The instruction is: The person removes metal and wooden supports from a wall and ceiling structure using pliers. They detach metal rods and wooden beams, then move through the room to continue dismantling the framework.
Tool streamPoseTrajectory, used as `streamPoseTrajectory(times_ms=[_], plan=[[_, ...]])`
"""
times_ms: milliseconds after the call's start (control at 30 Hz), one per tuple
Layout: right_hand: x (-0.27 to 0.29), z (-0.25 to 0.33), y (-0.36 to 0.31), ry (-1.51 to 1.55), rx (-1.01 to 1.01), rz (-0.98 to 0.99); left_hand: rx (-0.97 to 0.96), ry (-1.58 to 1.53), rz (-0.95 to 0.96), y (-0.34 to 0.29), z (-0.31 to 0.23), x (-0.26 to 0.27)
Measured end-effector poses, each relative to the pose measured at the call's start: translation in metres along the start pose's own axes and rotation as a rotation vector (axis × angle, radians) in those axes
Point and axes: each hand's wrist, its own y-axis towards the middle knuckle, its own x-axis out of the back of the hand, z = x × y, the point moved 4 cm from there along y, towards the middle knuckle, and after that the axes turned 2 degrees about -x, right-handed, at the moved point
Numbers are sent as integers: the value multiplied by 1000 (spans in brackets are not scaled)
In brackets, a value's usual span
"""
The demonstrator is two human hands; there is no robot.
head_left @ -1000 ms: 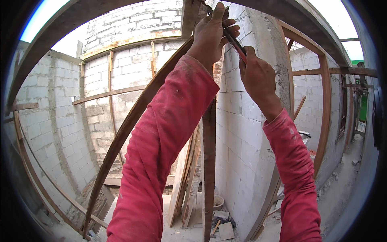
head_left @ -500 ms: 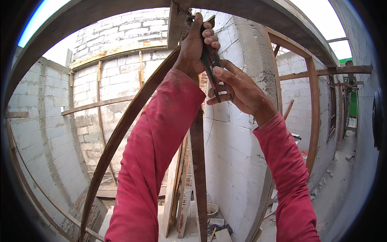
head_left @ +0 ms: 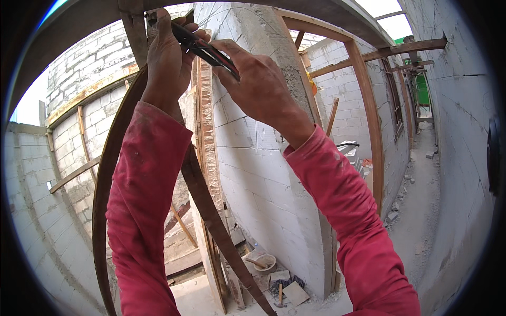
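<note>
Overhead, beside a wooden upright, I hold pliers with dark handles and a bit of red between them. My left hand is closed round the jaw end, thumb pointing up against the wood. The jaws and whatever they touch are hidden behind that hand. My right hand grips the handle ends, fingers bent over them and thumb underneath. Thin wires stick out near the top of the concrete column, just beyond my hands.
A curved-looking board rises left of my left arm, and a slanting plank runs below my hands. A white block wall stands ahead. On the floor lie a bucket and a hammer. Timber framing stands right.
The view has swung to the right, so hands and upright now sit further left. My right hand has gone from spread fingers beside the handles to closed over their ends; the pliers are tilted more sideways.
</note>
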Motion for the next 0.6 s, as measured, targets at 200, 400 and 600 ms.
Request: streamPoseTrajectory(times_ms=[200, 400, 600], plan=[[-2, 4, -8, -191, 22, -89, -30, 141, -123, -9, -9, -21], [-17, 13, -5, 199, -176, 186, -17, 189, -124, -16, -12, -1], [-29, 43, -2, 1089, -562, 686, 39, 256, -232, -28, -26, 11]])
